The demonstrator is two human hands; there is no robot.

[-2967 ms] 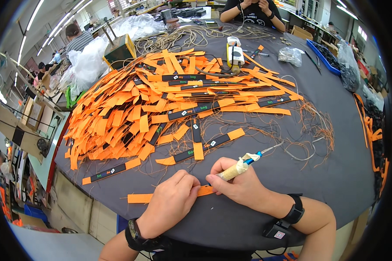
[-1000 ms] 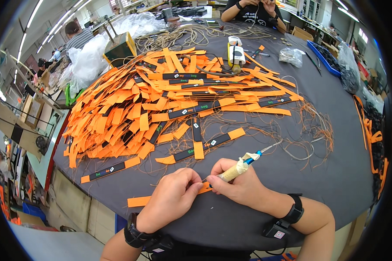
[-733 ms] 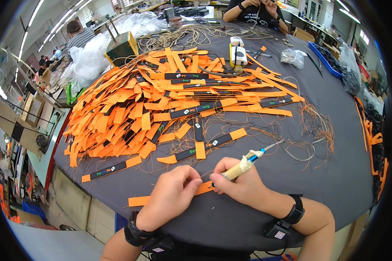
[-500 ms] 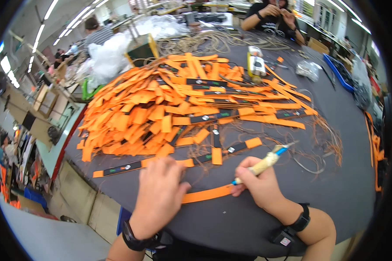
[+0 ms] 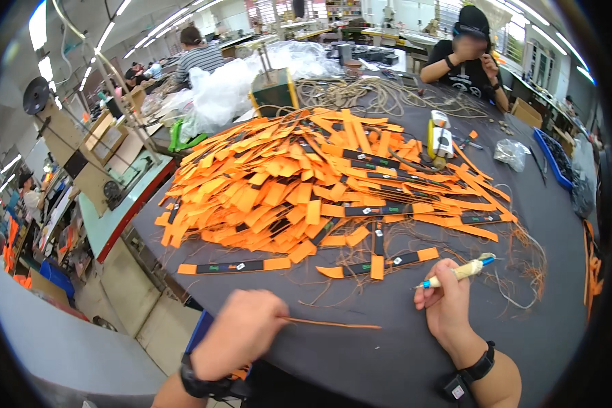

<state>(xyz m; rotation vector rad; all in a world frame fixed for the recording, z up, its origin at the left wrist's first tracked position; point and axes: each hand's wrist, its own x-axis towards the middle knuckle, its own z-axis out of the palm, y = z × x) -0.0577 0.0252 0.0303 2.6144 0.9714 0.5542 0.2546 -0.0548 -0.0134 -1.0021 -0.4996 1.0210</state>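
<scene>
My left hand point(image 5: 241, 330), slightly blurred, is closed on the end of an orange webbing strip point(image 5: 333, 324). The strip shows edge-on as a thin line pointing right above the dark table. In my right hand point(image 5: 447, 302) is a pen-like tool point(image 5: 464, 270) with a cream, wrapped-looking handle and blue ends. One end of it points down left, apart from the strip. Beyond my hands lies a large pile of orange strips point(image 5: 272, 197) with black printed middles. Two separate strips, a left one point(image 5: 231, 266) and a right one point(image 5: 394, 263), lie at the pile's near edge.
Loose threads point(image 5: 523, 265) and cord litter the dark table point(image 5: 360, 367). A white and yellow bottle point(image 5: 440, 139), a clear plastic bag point(image 5: 512, 155) and a blue tray point(image 5: 552, 160) stand farther right. Across the table sits another person point(image 5: 466, 64). Plastic sheeting point(image 5: 217, 95) lies behind the pile.
My left hand has moved slightly down, and the strip, earlier showing its flat face, now appears edge-on. My right hand with the tool has moved right, away from the strip. The view has shifted.
</scene>
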